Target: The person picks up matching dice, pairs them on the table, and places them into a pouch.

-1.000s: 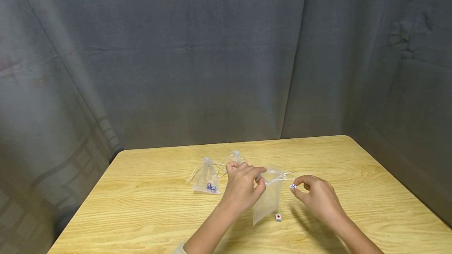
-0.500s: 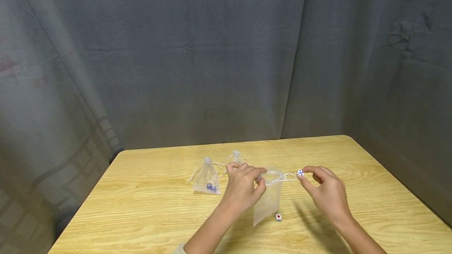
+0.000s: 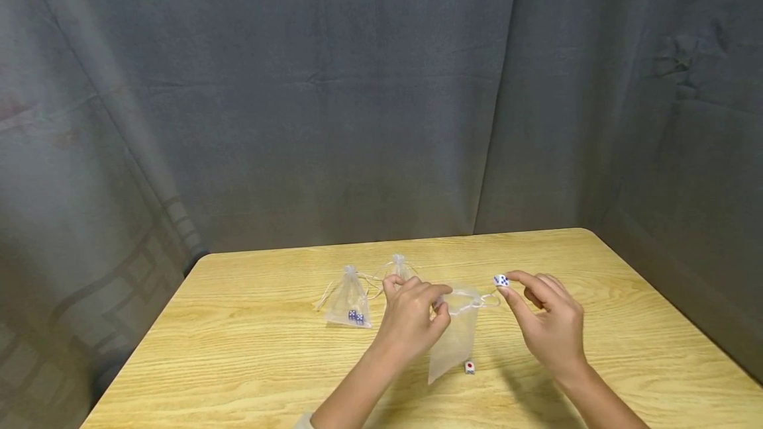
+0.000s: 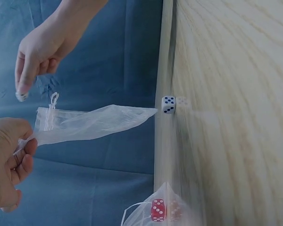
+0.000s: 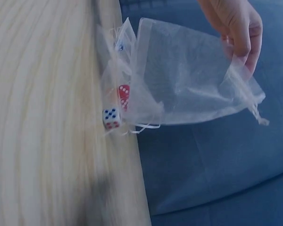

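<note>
My left hand (image 3: 411, 316) pinches the rim of a sheer white drawstring pouch (image 3: 454, 343), which hangs down over the table with its mouth parted. Nothing shows inside this pouch. To its right, my right hand (image 3: 551, 323) holds a white die (image 3: 501, 280) with blue pips between thumb and index finger, level with the mouth and apart from it. A second white die (image 3: 469, 367), red dot upward, lies on the wood beside the pouch's lower end. The left wrist view shows the same resting die (image 4: 168, 105) near the pouch's tip.
At the back left of the wooden table (image 3: 238, 323) stands a tied pouch (image 3: 348, 293) with blue dice (image 3: 356, 317) inside. Another tied pouch (image 3: 400, 266) is partly behind my left hand; red dice (image 5: 124, 96) show in it in the right wrist view. Grey curtains (image 3: 334, 98) surround the table.
My right hand has lifted the die from below the level of the pouch's mouth to slightly above it, turning it. The left hand and its pouch stay nearly still.
</note>
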Demonstrator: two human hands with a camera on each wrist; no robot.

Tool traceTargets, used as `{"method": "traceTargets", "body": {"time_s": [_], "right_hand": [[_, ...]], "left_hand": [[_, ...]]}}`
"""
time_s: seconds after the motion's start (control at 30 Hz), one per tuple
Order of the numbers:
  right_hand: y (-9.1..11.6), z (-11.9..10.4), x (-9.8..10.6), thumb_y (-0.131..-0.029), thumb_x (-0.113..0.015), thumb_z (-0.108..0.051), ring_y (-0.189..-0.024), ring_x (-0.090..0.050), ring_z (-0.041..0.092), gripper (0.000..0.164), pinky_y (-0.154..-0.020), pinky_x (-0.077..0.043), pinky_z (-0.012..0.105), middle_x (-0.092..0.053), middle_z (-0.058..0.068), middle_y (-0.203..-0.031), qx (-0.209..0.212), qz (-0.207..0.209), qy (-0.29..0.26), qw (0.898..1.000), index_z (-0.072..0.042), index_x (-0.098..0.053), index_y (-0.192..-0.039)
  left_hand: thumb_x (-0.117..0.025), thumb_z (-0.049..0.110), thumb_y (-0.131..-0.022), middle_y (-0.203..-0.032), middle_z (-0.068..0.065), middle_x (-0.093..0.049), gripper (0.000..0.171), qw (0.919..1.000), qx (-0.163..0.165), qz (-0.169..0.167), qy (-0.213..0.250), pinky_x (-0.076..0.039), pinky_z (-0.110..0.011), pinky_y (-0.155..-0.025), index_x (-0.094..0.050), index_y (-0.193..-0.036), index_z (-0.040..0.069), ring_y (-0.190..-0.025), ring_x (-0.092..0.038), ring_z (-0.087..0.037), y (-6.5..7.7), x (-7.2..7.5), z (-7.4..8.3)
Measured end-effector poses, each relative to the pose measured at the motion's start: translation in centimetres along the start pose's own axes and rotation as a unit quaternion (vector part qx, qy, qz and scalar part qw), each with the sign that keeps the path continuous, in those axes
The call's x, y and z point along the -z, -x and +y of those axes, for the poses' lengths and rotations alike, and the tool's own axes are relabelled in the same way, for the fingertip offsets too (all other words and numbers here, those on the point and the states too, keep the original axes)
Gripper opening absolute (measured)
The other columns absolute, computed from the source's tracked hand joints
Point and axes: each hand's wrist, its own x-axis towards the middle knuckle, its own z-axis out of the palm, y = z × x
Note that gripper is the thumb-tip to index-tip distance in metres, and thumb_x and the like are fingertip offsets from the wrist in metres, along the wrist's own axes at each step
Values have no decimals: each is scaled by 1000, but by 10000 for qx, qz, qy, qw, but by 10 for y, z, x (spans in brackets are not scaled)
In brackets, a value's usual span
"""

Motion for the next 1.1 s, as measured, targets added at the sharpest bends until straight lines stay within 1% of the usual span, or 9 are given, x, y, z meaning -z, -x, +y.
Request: {"method": "traceTargets", "body": {"time_s": [0.1,0.2,0.43,0.63,0.77,0.9,0.97,1.03,1.1], "right_hand": [[-2,-4,-5,-86,-59,-41,-62,-36,2,46,-54,-29,14,-44,-2,-59,53,86,-202,9997,4,-69,-83],[-3,-8,-9,-86,-60,-39,-60,-34,3,44,-53,-26,14,-40,-3,-58,111,58,-352,9993,4,-69,-83],[-1,-13,-18,-87,-60,-37,-60,-34,0,40,-51,-28,14,-43,-6,-58,310,-122,-464,9984,2,-70,-84],[3,-12,-19,-86,-58,-39,-59,-37,5,42,-54,-33,15,-46,-6,-60,202,-469,-384,9980,2,-70,-90],[4,-10,-20,-85,-58,-39,-58,-37,7,44,-53,-33,16,-45,-5,-59,143,-463,-334,9983,3,-70,-91],[5,-5,-18,-85,-59,-37,-57,-37,8,41,-52,-31,15,-44,-6,-60,-27,-522,-270,9983,2,-70,-92],[6,-3,-17,-83,-64,-29,-57,-36,8,33,-52,-30,15,-43,-6,-60,-106,-556,-245,9981,1,-70,-93],[7,0,-17,-79,-70,-18,-57,-35,7,24,-51,-29,15,-42,-7,-60,-148,-553,-228,9981,1,-70,-93],[8,1,-17,-74,-75,-6,-57,-35,6,22,-50,-28,15,-41,-7,-60,-214,-600,-172,9978,1,-70,-94]], "left_hand": [[-67,5,-73,-68,11,-63,18,10000,12,-45,10,-27,-40,-83,-71,-90,12,-65,-46,-2,1,-1,0],[-67,6,-74,-68,11,-63,18,10000,27,-92,5,-27,-40,-83,-71,-90,13,-65,-46,-2,1,-1,1],[-67,7,-75,-69,10,-63,17,9999,17,-129,9,-28,-41,-84,-71,-91,11,-65,-45,-1,1,-1,1],[-67,8,-76,-71,10,-64,18,10000,-15,-80,55,-28,-42,-85,-71,-93,12,-67,-46,-2,0,0,3],[-67,8,-77,-71,10,-64,18,9999,-25,-91,55,-28,-43,-86,-71,-94,12,-68,-46,-3,-1,3,3],[-68,7,-76,-70,10,-64,18,10000,-34,50,39,-29,-44,-85,-71,-93,12,-68,-47,-4,-1,5,1],[-68,6,-75,-69,10,-64,18,9999,-41,147,60,-30,-44,-84,-72,-92,11,-68,-48,-4,-1,5,0],[-69,6,-75,-68,10,-63,18,9997,-40,213,63,-30,-42,-84,-72,-92,12,-68,-48,-5,-1,5,-1],[-69,6,-74,-68,10,-63,18,9996,-38,258,57,-29,-41,-83,-72,-91,12,-68,-48,-5,-2,5,-2]]}}
